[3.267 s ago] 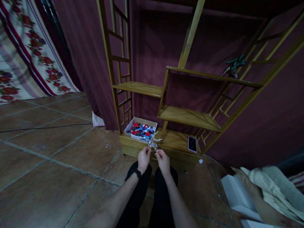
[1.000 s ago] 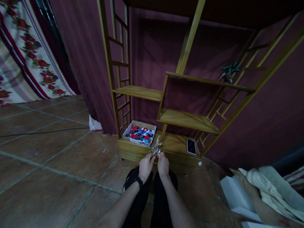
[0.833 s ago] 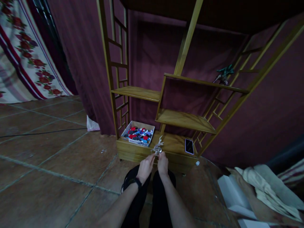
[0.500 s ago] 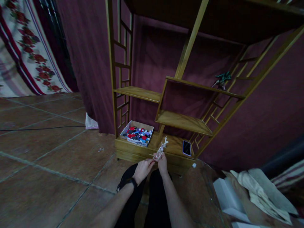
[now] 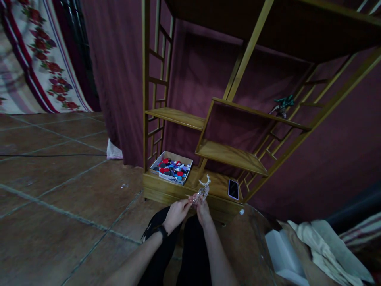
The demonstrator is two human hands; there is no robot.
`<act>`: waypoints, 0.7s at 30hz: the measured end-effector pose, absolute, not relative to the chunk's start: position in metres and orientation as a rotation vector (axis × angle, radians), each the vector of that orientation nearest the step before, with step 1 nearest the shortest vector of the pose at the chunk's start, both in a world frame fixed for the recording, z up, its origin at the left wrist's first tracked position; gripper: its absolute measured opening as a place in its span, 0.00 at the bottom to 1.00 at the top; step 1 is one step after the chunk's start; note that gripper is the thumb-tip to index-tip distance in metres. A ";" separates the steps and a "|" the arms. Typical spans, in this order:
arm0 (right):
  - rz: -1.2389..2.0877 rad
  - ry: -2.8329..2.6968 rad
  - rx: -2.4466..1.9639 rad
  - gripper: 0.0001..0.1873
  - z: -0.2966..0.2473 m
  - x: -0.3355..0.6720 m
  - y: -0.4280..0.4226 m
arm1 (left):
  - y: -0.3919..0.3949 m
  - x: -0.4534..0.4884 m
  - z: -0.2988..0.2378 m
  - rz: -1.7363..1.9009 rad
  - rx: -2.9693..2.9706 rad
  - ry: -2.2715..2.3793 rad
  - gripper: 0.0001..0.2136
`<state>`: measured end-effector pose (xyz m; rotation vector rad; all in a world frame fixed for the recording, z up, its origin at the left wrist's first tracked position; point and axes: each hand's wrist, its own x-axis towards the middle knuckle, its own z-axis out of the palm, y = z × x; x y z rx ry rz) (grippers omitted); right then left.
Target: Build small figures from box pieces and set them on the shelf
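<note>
A clear, glassy deer figurine [image 5: 203, 192] with pale branching antlers stands tilted between my hands, above my knees. My right hand [image 5: 204, 212] is closed around its lower part from the right. From the left, my left hand [image 5: 177, 212], with a dark band at the wrist, has its fingers pinched together at the figurine's lower left side. A thin pale tip shows by those left fingertips; whether it belongs to the figurine I cannot tell. My fingers hide the figurine's bottom.
A wooden shelf unit [image 5: 175, 118] stands in front of me. On its low base are an open box [image 5: 156, 165] of colourful flat pieces and a phone [image 5: 233, 189]. A green-topped figurine [image 5: 281, 107] sits higher at right. A white box [image 5: 284, 254] and cloth [image 5: 321, 246] lie lower right.
The figurine has turned in my hands, so its antlers now show more spread. Both hands keep hold of it, and the whole view has shifted slightly.
</note>
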<state>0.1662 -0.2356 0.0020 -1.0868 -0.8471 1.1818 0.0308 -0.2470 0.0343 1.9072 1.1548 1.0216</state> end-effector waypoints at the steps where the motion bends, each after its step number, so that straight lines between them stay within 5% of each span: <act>1: 1.166 -0.848 -1.088 0.24 0.002 0.165 -0.235 | -0.245 0.030 0.033 1.049 1.863 1.167 0.10; 10: 0.943 -0.876 -1.271 0.18 -0.004 0.160 -0.228 | -0.231 0.025 0.023 1.319 1.551 1.338 0.11; 21: 0.737 -1.174 -1.395 0.15 -0.010 0.161 -0.232 | -0.228 0.039 0.021 1.183 1.955 1.466 0.11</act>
